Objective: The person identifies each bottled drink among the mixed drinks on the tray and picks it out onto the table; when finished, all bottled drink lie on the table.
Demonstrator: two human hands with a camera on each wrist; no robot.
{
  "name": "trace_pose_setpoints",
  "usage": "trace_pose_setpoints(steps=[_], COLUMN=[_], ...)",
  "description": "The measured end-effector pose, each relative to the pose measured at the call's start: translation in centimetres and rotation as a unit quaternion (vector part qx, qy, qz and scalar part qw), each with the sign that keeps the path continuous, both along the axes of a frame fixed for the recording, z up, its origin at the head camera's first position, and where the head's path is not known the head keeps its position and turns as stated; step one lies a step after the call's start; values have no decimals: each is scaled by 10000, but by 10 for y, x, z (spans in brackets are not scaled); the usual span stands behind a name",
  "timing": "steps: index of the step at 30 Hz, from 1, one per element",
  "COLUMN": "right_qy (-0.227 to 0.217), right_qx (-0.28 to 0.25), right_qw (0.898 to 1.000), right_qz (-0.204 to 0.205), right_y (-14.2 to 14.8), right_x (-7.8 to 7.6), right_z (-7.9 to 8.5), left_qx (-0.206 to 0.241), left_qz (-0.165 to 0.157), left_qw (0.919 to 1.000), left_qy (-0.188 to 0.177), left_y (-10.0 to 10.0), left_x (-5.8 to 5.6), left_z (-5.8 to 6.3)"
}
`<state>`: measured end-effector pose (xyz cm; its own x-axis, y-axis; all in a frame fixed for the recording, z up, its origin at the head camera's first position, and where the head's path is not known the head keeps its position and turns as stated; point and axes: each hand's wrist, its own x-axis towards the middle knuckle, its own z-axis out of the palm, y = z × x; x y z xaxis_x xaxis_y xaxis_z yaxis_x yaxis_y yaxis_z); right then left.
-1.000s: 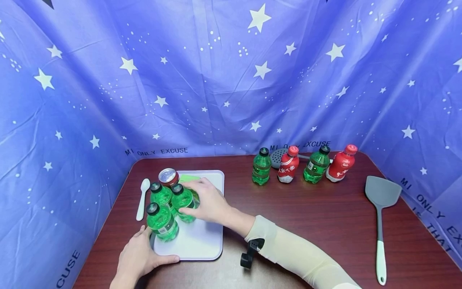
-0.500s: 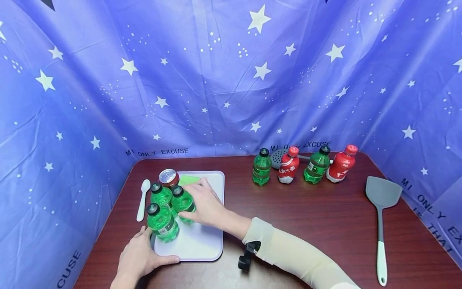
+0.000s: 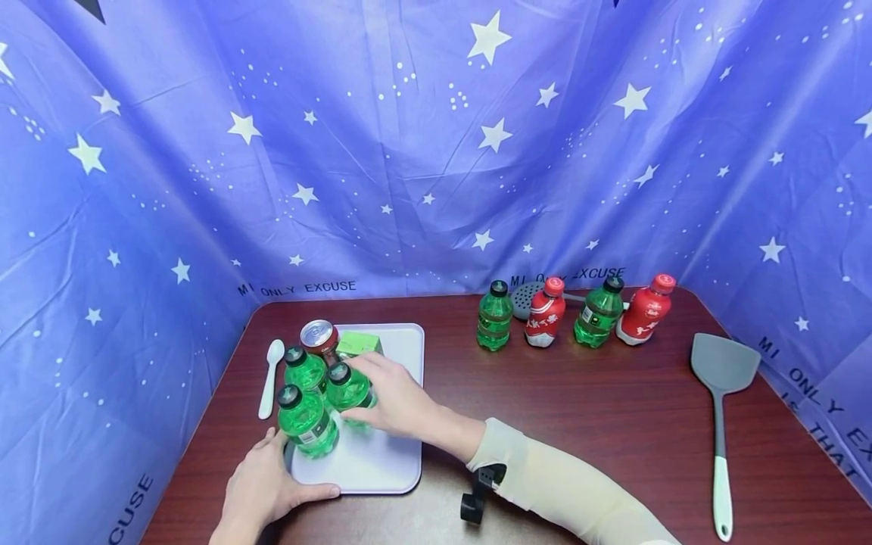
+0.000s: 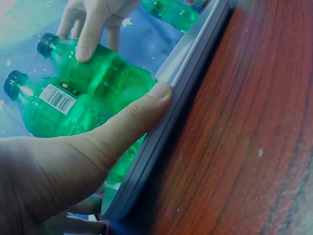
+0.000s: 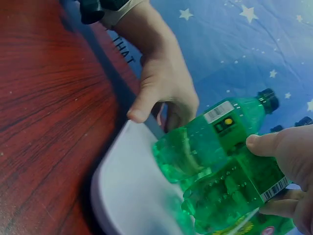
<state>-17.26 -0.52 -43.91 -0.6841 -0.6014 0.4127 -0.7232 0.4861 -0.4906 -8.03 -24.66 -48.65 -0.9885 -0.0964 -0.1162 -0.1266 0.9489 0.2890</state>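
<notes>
Three green soda bottles with black caps stand on the white tray (image 3: pixel 381 463). My right hand (image 3: pixel 400 403) holds the rightmost green soda bottle (image 3: pixel 347 387) around its body, thumb on the near side and fingers behind it. That bottle (image 5: pixel 230 198) leans slightly in the right wrist view. Beside it are the front bottle (image 3: pixel 308 424) and the rear bottle (image 3: pixel 304 369). My left hand (image 3: pixel 257 478) grips the tray's near left corner; in the left wrist view its thumb (image 4: pixel 159 93) presses the rim. Behind the bottles sit a dark red can (image 3: pixel 318 337) and a green box (image 3: pixel 361 345).
A white spoon (image 3: pixel 271 378) lies left of the tray. At the back right stand two green bottles (image 3: pixel 494 316) and two red bottles (image 3: pixel 545 312), with a grey slotted spoon (image 3: pixel 524 300) behind them. A grey spatula (image 3: pixel 724 363) lies at the right edge.
My right hand has moved the green soda bottle a little toward me and to the right, away from the green box, which now shows more. My left hand stays on the tray corner.
</notes>
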Motion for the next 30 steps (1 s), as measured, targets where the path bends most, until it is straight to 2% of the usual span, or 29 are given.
trace_pose_setpoints(steps=[5,14,21,30], right_qy=[77,167,286,258], right_qx=[-344,-756,-837,-755], right_qw=[9994,9969,9948,9909], right_qz=[50,-162,-499,-1085], right_y=[16,47,77,114], right_x=[1,-3,-10,-15], right_z=[11,28,28,17], left_qx=[43,46,91,55], left_qz=[18,-22,-31,-52], left_qw=[10000,9999,9998,9998], left_qy=[-87,-154,-186,-203], left_y=[0,-1,0,-1], left_x=[-1,-3,-4,-3], left_z=[0,1,1,0])
